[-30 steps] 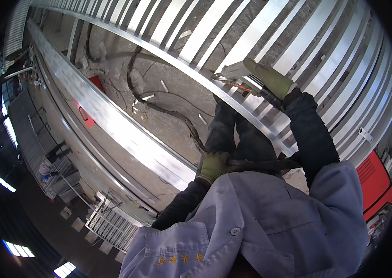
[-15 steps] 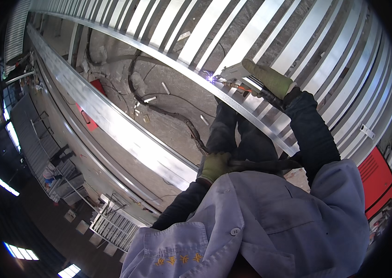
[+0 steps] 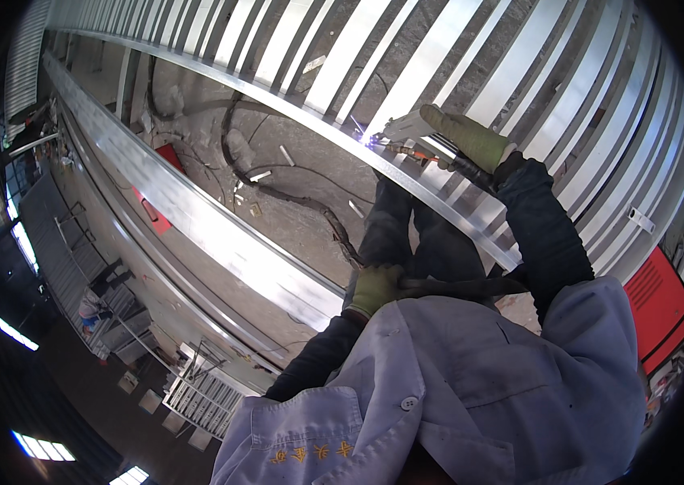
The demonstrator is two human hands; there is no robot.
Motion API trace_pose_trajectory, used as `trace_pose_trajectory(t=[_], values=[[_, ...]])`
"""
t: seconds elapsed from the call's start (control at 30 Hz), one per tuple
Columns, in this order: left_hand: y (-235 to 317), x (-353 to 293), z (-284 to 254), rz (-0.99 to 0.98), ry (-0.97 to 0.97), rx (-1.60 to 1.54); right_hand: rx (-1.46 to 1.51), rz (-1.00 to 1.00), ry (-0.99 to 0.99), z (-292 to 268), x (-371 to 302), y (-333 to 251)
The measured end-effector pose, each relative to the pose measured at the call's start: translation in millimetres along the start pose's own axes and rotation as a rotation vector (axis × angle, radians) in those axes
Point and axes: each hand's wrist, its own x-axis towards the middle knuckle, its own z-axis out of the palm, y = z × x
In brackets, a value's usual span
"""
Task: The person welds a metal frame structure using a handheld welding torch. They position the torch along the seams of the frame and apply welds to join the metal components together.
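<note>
My right hand (image 3: pixel 471 139), in a green work glove, is closed round a welding torch (image 3: pixel 463 166) with a dark handle and an orange-and-metal front part. Its tip points at a bright violet-white arc (image 3: pixel 368 139). That arc burns on the near rail of a silver slatted metal panel (image 3: pixel 427 77), where a slat meets the rail. Nearer my body, my left hand (image 3: pixel 376 289), gloved in green too, is closed round a thick dark cable (image 3: pixel 463 288) in front of my jacket. The fingers of the left hand are partly hidden.
A long silver metal beam (image 3: pixel 220 242) runs diagonally on the left. Dark cables (image 3: pixel 293 198) and small white scraps lie on the concrete floor. A red machine (image 3: pixel 655 307) stands at right. Far left, another person (image 3: pixel 93 307) is near stacked metal panels (image 3: pixel 75 234).
The arc flares a little larger, with a streak rising from it. The view has shifted slightly; both hands keep nearly the same places.
</note>
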Motion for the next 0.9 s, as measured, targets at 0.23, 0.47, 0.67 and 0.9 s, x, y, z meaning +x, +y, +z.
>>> trace_pose_trajectory(t=[0.23, 0.47, 0.67, 0.9], values=[[4.6, 0.7, -5.0, 0.011, -0.023, -0.023, -0.019, 0.042, -0.043, -5.1, -6.8, 2.0], [5.2, -0.4, -3.2, 0.034, -0.013, 0.004, -0.046, 0.055, -0.073, -9.6, -11.4, 7.1], [5.5, -1.4, -0.4, 0.108, 0.078, 0.004, -0.115, 0.02, -0.045, -12.8, -7.6, 21.1], [7.5, -1.4, 2.2, 0.088, 0.036, -0.001, -0.06, 0.052, -0.091, -16.7, -21.8, 16.0]])
